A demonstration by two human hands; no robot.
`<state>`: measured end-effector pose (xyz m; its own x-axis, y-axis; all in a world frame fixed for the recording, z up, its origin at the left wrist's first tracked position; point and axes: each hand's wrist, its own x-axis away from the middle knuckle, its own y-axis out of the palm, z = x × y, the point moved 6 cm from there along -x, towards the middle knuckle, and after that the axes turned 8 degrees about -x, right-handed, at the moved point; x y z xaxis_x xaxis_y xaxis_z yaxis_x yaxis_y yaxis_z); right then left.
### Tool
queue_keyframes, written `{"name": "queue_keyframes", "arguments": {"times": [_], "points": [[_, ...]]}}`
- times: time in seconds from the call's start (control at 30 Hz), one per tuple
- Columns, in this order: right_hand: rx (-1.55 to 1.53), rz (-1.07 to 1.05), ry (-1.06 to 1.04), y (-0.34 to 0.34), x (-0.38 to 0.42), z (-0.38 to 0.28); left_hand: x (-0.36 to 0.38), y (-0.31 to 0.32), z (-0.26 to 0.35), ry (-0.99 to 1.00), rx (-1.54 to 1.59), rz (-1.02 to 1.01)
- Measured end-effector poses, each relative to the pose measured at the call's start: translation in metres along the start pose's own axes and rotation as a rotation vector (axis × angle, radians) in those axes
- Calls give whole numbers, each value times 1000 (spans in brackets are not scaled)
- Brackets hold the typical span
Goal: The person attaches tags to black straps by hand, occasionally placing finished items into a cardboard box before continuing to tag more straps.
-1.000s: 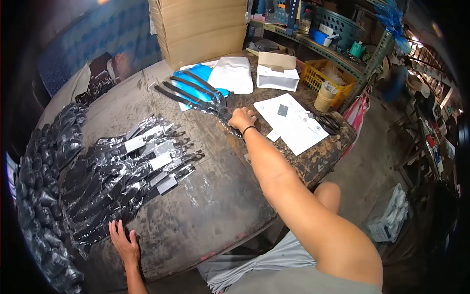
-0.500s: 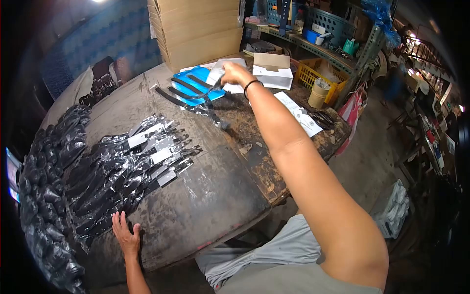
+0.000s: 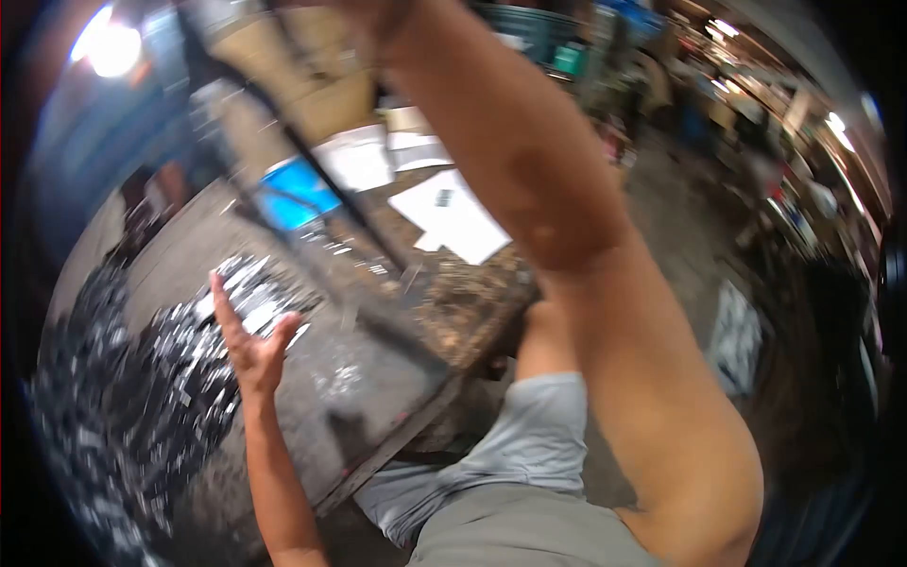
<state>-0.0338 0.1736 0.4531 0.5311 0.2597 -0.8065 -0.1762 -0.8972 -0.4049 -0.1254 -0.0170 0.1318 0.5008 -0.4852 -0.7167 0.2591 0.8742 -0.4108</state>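
Note:
My right arm reaches up to the top edge of the view, where only a blurred bit of my right hand [image 3: 364, 8] shows and its fingers are cut off. Long black strips [image 3: 316, 165] hang in the air from up there, slanting down across the table. Over the pile of clear-wrapped black packets [image 3: 184, 345], my left hand [image 3: 253, 357] is raised with its fingers apart, holding nothing. On the table behind the strips lies a blue plastic sheet [image 3: 295, 197], partly covered by them.
White papers [image 3: 458, 217] lie on the worn wooden tabletop [image 3: 463, 317]. Behind them are a white box [image 3: 416, 151] and brown cartons [image 3: 331, 99]. More black wrapped items [image 3: 76, 406] line the left side. A bag of pale items [image 3: 735, 340] sits on the floor at right.
My right hand has risen from the blue sheet to the top of the view, and black strips are lifted off it. My left hand has come up from the table edge. The view has shifted and blurred.

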Motion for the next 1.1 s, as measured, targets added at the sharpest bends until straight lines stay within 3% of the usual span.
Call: {"name": "queue_keyframes", "arguments": {"times": [0.07, 0.13, 0.2, 0.3, 0.33, 0.4, 0.43, 0.47, 0.57, 0.67, 0.73, 0.93, 1.0, 1.03, 1.07, 1.1], "points": [[151, 75, 64, -46, 50, -50, -2, 37, 22, -58, 414, -193], [272, 148, 110, -28, 91, -128, 21, 71, 75, -132, 813, -319], [334, 202, 129, -45, 121, -157, 47, 86, 133, -122, 1121, -533], [337, 236, 141, -51, 149, -167, 92, 97, 181, -354, 1387, -701], [330, 236, 142, -52, 153, -166, 104, 98, 190, -281, 1484, -818], [317, 228, 140, -51, 157, -168, 129, 97, 185, -306, 1500, -835], [310, 221, 139, -52, 157, -168, 133, 91, 178, -345, 1410, -745], [305, 212, 137, -51, 156, -167, 145, 84, 170, -373, 1458, -870], [274, 191, 121, -45, 153, -161, 141, 67, 132, -446, 1207, -788], [219, 163, 94, -38, 145, -152, 116, 88, 135, -233, 757, -653], [214, 156, 77, -35, 145, -157, 101, 115, 134, -97, 650, -547], [224, 107, 48, -14, 129, -177, 56, 149, 145, -12, 823, -348], [222, 88, 42, -7, 125, -182, 45, 147, 148, 97, 684, -237], [222, 81, 42, -2, 123, -184, 40, 142, 147, 309, 539, -168], [223, 75, 46, 1, 123, -185, 42, 141, 148, 309, 547, -173], [224, 70, 52, 6, 122, -187, 43, 131, 148, 298, 378, -35]]}}
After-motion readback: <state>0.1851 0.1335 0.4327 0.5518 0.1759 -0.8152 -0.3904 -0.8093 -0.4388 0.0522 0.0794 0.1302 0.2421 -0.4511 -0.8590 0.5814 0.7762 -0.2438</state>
